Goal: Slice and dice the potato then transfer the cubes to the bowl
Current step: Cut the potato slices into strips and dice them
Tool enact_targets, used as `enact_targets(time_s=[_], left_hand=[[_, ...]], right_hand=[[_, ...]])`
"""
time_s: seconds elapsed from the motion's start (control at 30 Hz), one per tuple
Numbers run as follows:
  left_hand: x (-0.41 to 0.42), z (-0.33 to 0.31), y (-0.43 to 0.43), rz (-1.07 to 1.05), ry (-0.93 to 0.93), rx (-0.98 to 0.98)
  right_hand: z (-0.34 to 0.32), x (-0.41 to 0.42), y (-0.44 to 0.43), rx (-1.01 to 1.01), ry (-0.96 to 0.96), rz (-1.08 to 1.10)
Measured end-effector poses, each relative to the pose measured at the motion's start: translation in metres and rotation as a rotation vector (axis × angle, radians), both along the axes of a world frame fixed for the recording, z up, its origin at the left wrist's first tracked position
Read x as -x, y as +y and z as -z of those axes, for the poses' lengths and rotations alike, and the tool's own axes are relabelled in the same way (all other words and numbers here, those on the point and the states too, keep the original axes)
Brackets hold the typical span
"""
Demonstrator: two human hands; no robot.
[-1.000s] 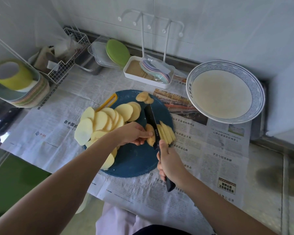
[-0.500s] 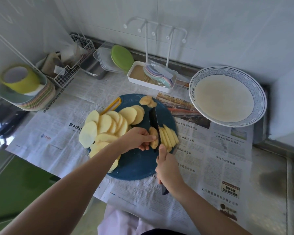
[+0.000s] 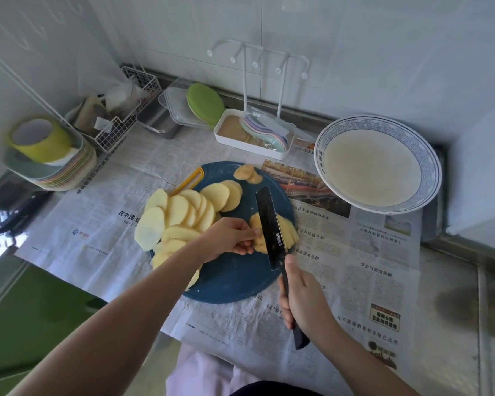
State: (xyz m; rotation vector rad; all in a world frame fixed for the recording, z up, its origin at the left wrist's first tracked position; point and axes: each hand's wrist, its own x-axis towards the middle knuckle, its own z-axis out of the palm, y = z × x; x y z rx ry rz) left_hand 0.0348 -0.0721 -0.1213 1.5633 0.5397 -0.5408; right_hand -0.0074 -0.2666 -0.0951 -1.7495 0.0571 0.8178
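Newsprint (image 3: pixel 363 261) in Chinese lies under both hands; the knife (image 3: pixel 270 224) blade's label is unreadable. Right hand (image 3: pixel 303 295) grips its handle; left hand (image 3: pixel 229 237) holds potato slices (image 3: pixel 260 245) with curled fingers, half hidden behind the blade. The bowl (image 3: pixel 427 158) sits beyond the right hand.

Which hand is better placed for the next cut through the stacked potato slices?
Right: the right hand grips the knife, blade over the stack; the left hand pins that stack to the board with its fingers.
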Motion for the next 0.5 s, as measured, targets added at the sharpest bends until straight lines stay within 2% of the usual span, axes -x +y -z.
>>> enact_targets(time_s=[0.27,0.5], left_hand=[[-0.0020,-0.0005,-0.0004,0.018,0.005,-0.019],[-0.0003,0.0009,0.0003,-0.004,0.012,0.014]], right_hand=[[0.0028,0.0018,-0.0003,0.059,-0.055,-0.003],[0.0026,-0.0030,-0.0001,-0.009,0.039,0.031]])
